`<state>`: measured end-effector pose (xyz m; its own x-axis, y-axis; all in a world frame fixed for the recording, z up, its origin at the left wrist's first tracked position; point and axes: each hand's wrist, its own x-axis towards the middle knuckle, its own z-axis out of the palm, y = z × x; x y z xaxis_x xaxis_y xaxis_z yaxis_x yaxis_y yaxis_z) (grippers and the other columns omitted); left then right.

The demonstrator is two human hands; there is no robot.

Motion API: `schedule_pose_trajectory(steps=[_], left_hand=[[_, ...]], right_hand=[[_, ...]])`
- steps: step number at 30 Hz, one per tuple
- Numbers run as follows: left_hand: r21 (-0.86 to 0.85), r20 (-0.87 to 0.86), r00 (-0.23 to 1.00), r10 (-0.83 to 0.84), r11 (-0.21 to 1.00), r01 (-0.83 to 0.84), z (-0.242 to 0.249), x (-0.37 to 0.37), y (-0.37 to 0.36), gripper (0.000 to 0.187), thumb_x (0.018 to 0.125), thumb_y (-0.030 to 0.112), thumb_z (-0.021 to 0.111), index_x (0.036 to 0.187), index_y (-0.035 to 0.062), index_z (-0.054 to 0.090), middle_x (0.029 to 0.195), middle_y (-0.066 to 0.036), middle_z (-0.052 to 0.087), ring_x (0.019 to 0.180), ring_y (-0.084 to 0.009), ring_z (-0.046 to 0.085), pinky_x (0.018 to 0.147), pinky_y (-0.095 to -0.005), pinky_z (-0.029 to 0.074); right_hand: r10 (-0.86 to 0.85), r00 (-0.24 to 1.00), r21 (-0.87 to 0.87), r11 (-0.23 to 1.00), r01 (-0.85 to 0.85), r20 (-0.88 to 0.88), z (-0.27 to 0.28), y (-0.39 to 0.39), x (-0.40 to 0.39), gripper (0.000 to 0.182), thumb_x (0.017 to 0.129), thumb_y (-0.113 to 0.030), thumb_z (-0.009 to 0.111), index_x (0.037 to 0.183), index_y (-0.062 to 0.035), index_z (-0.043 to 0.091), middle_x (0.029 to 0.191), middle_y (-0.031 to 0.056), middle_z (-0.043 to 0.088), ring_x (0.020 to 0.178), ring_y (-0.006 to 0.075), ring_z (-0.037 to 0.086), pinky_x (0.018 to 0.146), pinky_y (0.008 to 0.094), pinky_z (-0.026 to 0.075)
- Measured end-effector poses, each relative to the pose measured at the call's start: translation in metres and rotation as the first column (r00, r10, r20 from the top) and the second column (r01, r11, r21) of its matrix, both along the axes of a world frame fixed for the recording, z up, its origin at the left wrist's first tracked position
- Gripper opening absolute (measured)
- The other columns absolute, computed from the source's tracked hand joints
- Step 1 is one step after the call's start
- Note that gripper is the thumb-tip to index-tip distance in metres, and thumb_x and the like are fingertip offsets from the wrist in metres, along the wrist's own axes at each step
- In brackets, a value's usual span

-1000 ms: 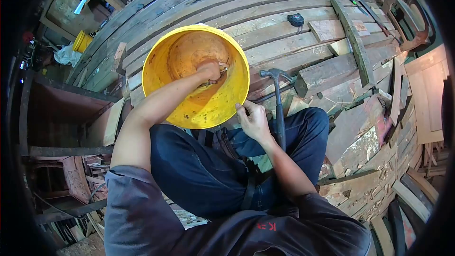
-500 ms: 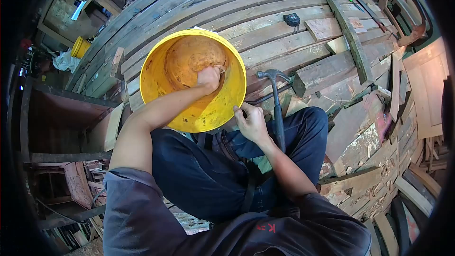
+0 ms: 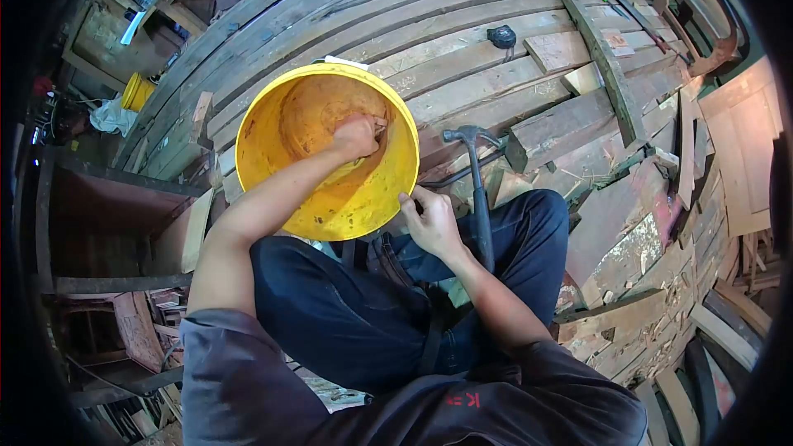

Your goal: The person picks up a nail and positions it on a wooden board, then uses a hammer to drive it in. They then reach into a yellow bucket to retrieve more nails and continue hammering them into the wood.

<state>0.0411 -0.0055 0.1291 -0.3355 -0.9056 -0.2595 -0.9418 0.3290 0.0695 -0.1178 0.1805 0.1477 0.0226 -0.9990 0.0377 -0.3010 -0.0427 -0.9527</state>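
A yellow bucket [image 3: 347, 213], dirty on the inside, is tipped with its mouth facing me over my lap. Reaching down into it, my left hand [image 3: 355, 134] is closed near the inner right wall; its fingertips are partly hidden and I cannot make out what they hold. At the lower right of the rim, my right hand [image 3: 429, 219] pinches the bucket's edge, fingers curled. A claw hammer [image 3: 479, 186] leans against my right leg, head up, just right of that hand.
Wooden slats [image 3: 446, 74] form the surface ahead. A long wooden batten [image 3: 607, 70] and a thick wood block [image 3: 566, 128] lie to the right. Further off is a black round object [image 3: 501, 36]. A wooden cabinet frame [image 3: 116, 215] stands on the left.
The bucket has shifted slightly left and down in view, both hands moving with it. My left hand has turned a little inside it. The hammer stays against my leg.
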Motion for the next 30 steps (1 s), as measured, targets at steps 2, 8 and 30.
schedule_pose_trajectory(steps=[2,8,30], left_hand=[[0.196,0.072,0.996,-0.045,0.98,0.03,0.021,0.003,-0.012,0.03,0.077,0.022,0.069,0.1,0.0044,0.074,0.096,-0.016,0.073,0.086,-0.0267,0.073,0.076,-0.0371,0.058],[0.575,-0.095,0.989,0.112,0.817,-0.037,0.101,0.012,-0.014,0.027,0.075,0.019,0.074,0.081,-0.0064,0.071,0.075,-0.009,0.071,0.067,-0.016,0.069,0.062,-0.0302,0.055],[0.712,-0.68,0.534,0.503,0.628,0.315,0.191,-0.041,0.023,0.009,0.091,0.019,0.068,0.088,0.0117,0.065,0.073,0.006,0.054,0.06,-0.0031,0.048,0.051,-0.0188,0.031]], right_hand=[[0.003,1.0,0.021,1.0,-0.004,0.019,0.005,-0.001,-0.001,0.02,0.096,-0.011,0.056,0.1,0.0055,0.066,0.069,0.0221,0.061,0.057,0.0189,0.06,0.056,0.0334,0.046],[-0.003,0.99,-0.146,0.989,0.024,0.142,-0.006,-0.01,-0.002,0.017,0.096,-0.016,0.062,0.092,0.0006,0.061,0.063,0.0139,0.058,0.055,0.0209,0.062,0.053,0.0351,0.045],[0.01,0.854,-0.13,0.989,0.067,0.52,0.028,-0.014,-0.044,0.011,0.097,-0.003,0.056,0.108,-0.002,0.057,0.088,0.0035,0.06,0.066,0.0054,0.054,0.058,0.0211,0.044]])
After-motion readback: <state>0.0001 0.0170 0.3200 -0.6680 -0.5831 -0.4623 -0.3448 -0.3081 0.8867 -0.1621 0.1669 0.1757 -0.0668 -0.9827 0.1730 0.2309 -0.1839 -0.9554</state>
